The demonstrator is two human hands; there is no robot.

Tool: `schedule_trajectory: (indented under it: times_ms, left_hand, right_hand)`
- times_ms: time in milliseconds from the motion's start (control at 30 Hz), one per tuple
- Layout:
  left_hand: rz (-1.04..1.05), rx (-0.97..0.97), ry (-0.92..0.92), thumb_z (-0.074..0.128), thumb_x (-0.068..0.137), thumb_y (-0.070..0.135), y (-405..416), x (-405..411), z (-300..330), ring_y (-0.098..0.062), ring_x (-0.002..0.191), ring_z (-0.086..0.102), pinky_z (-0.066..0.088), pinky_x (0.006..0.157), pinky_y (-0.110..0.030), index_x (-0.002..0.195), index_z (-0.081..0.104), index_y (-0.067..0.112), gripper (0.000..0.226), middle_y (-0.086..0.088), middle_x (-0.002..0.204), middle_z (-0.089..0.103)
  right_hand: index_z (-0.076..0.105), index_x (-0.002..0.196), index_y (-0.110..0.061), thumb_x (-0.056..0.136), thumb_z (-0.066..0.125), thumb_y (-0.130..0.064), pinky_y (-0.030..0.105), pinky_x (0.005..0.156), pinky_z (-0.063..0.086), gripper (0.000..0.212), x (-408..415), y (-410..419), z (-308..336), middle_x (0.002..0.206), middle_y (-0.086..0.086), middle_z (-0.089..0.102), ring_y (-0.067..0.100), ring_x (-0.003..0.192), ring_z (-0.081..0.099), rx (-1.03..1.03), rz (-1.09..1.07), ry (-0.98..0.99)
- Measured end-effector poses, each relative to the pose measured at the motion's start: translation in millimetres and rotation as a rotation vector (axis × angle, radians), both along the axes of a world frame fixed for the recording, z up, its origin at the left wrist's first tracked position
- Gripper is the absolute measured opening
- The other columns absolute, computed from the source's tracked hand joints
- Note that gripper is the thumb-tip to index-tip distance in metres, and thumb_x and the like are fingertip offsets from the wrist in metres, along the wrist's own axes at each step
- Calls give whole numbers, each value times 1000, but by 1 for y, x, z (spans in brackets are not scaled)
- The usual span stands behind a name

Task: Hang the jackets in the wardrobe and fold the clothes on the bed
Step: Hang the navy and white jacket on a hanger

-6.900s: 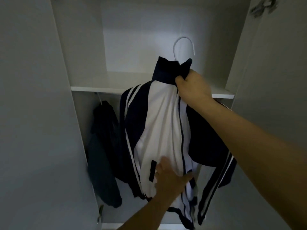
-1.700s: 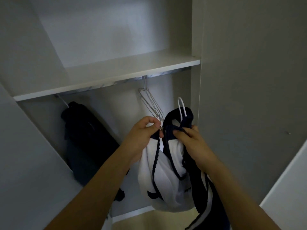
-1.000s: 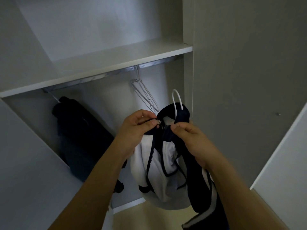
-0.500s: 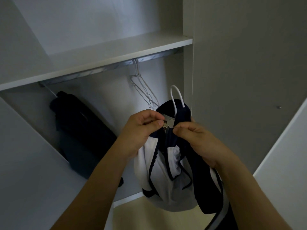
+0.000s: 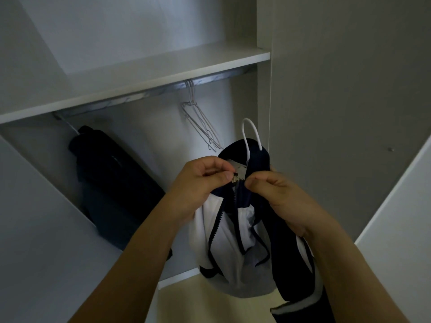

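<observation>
**Zipping the jacket before it goes on the rail**

At the jacket's collar, both hands are busy. The left hand (image 5: 198, 183) pinches the little metal zip pull (image 5: 234, 180) with thumb and finger pressed together. The right hand (image 5: 277, 194) pinches the dark collar cloth just beside the zip, fingers curled tight. The two hands almost touch.

The blue and white jacket (image 5: 233, 241) hangs down from the hands in a loose bundle, long way pointing to the floor. Its zip is shut at the top, but lower down the front looks open. It sits on a white hanger; only the hanger hook (image 5: 250, 134) pokes up out of the collar, right above the hands.

Now the big thing: the rail (image 5: 149, 93) is up and to the left of the hook, under the shelf (image 5: 163, 68). I think the hook must go up and over that rail. The right hand is nearer the hook, so it looks best for lifting.

Some bare wire hangers (image 5: 200, 122) already hang on the rail, near the hook. A dark jacket (image 5: 112, 183) hangs farther left. The wardrobe wall (image 5: 338, 89) is close on the right, so the room there is tight.
</observation>
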State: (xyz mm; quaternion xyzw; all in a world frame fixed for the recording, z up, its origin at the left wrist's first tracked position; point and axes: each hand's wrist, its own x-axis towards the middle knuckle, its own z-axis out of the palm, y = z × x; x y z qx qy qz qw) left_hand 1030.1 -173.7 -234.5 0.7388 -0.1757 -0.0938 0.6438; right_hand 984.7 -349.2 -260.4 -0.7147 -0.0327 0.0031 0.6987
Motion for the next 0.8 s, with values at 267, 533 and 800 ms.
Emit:
schedule_trajectory:
  times_ms: [267,533,800]
  left_hand:
    - [36,22,-12,67,87,2,-2,0,1,-16,84,70,52,81,-27,90,73,13,12,-4,87,75]
    - [16,37,-22,66,88,2,-1,0,1,-16,82,70,53,77,-25,91,73,12,12,-5,86,75]
    - [9,63,-33,67,87,3,-3,1,1,-17,81,70,54,77,-27,87,74,15,14,-5,85,75]
  right_hand:
    - [65,72,-3,94,55,-10,31,79,42,25,1,-1,-2,100,19,51,18,83,54,16,11,-9]
    - [64,66,-8,93,56,-10,29,78,40,29,1,-1,-2,97,16,49,15,81,52,9,1,-3]
    - [65,56,-21,93,57,-9,27,76,39,40,2,-2,-2,93,12,49,11,78,52,-8,11,-16]
